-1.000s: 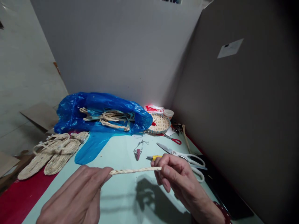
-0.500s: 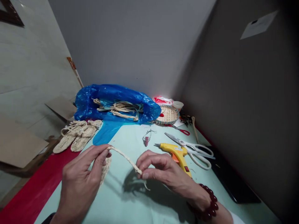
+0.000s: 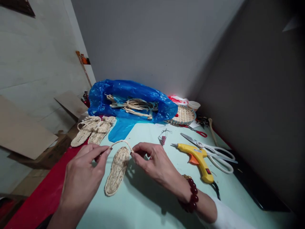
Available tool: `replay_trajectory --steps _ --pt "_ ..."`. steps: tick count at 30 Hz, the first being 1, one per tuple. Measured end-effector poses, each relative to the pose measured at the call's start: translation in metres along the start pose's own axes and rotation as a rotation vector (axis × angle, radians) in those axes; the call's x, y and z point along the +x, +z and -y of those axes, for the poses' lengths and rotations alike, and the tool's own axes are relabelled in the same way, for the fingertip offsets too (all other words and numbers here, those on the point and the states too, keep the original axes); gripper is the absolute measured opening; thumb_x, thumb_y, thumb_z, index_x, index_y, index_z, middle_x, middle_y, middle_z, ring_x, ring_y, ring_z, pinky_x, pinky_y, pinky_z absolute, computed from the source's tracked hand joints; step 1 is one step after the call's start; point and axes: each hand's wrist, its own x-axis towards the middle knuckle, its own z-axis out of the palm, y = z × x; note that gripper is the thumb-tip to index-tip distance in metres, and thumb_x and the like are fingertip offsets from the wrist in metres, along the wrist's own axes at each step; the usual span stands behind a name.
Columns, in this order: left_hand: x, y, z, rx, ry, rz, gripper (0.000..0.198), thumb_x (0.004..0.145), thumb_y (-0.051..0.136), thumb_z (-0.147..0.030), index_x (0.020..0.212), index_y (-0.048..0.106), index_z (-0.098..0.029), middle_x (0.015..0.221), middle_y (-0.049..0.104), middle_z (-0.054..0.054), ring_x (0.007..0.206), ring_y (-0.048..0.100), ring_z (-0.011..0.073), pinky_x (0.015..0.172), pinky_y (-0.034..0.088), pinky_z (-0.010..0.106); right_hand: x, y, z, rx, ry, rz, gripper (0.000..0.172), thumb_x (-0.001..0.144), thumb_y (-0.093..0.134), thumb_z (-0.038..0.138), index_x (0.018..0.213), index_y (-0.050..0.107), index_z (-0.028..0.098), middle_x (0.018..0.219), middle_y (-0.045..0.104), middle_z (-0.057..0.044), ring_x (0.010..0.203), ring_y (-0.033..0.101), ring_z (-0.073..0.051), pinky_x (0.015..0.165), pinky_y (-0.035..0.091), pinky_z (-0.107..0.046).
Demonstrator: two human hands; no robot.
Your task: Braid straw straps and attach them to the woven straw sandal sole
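A thin twisted straw cord (image 3: pixel 121 141) arches between my hands above the table. My left hand (image 3: pixel 87 168) pinches one end between thumb and fingers. The other end is pinched by my right hand (image 3: pixel 153 160), which has a dark red bead bracelet (image 3: pixel 192 195) at its wrist. Just below the cord lies a woven straw sole (image 3: pixel 117 171), flat on the pale green table cover (image 3: pixel 143 203). Neither hand seems to touch the sole. A pair of woven straw sandals (image 3: pixel 94 128) stands beyond my left hand.
At the back, a blue plastic bag (image 3: pixel 133 87) holds bundled straw cords (image 3: pixel 133 105). On the right lie a yellow glue gun (image 3: pixel 199 157), white-handled scissors (image 3: pixel 212 151), a black flat object (image 3: pixel 259 187) and red-handled scissors (image 3: pixel 200 132). A woven basket (image 3: pixel 184 115) and a cup (image 3: pixel 194 105) stand by the wall.
My hands have come closer together, bending the cord into a rounder arch. The straw sole, mostly hidden behind my left hand before, now shows fully. The whole view has shifted somewhat.
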Motion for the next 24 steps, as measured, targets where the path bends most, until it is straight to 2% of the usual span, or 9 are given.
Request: replay_trajectory --steps 6,10,13,16,19,24 --pt "0.002 0.007 0.005 -0.092 -0.251 0.080 0.041 0.068 0.052 -0.049 0.087 0.073 -0.020 0.094 0.077 0.008 0.084 0.070 0.0256 0.074 0.052 0.033 0.004 0.014 -0.005 0.116 0.061 0.039 0.018 0.091 0.056 0.019 0.077 0.066 0.015 0.066 0.060 0.003 0.060 0.049 -0.009 0.056 0.037 -0.019" --pt "0.008 0.010 0.006 -0.258 -0.510 0.148 0.049 0.052 0.057 -0.054 0.083 0.072 -0.019 0.078 0.077 0.007 0.069 0.071 0.0238 0.065 0.057 0.029 0.003 0.024 -0.016 0.158 0.078 0.030 0.015 0.093 0.054 0.021 0.085 0.066 0.016 0.073 0.064 0.001 0.064 0.051 -0.011 0.060 0.039 -0.020" --pt "0.010 0.012 0.006 -0.358 -0.590 0.167 0.047 0.046 0.061 -0.052 0.078 0.072 -0.019 0.068 0.076 0.005 0.063 0.072 0.0233 0.057 0.058 0.025 0.002 0.031 -0.027 0.183 0.053 0.013 0.011 0.094 0.053 0.021 0.090 0.062 0.017 0.074 0.064 0.001 0.065 0.052 -0.010 0.062 0.040 -0.019" --pt "0.009 0.013 0.008 -0.381 -0.555 0.160 0.039 0.048 0.064 -0.049 0.074 0.073 -0.021 0.066 0.076 0.003 0.060 0.072 0.0214 0.050 0.057 0.021 0.001 0.036 -0.033 0.173 0.039 0.006 0.011 0.096 0.052 0.023 0.090 0.060 0.019 0.073 0.063 0.002 0.063 0.051 -0.010 0.060 0.039 -0.019" --pt "0.007 0.014 0.014 -0.361 -0.444 0.146 0.031 0.054 0.066 -0.045 0.074 0.074 -0.022 0.063 0.076 0.001 0.055 0.071 0.0187 0.047 0.056 0.018 0.000 0.039 -0.034 0.118 0.019 -0.007 0.011 0.096 0.053 0.024 0.088 0.059 0.020 0.074 0.065 0.002 0.063 0.052 -0.011 0.060 0.038 -0.020" --pt "-0.002 0.020 0.025 -0.366 -0.207 0.152 0.019 0.070 0.066 -0.041 0.080 0.074 -0.026 0.070 0.077 -0.002 0.059 0.072 0.0173 0.057 0.058 0.019 0.002 0.043 -0.038 -0.050 -0.049 -0.048 0.013 0.093 0.060 0.023 0.080 0.061 0.019 0.071 0.065 0.000 0.065 0.053 -0.014 0.062 0.037 -0.024"
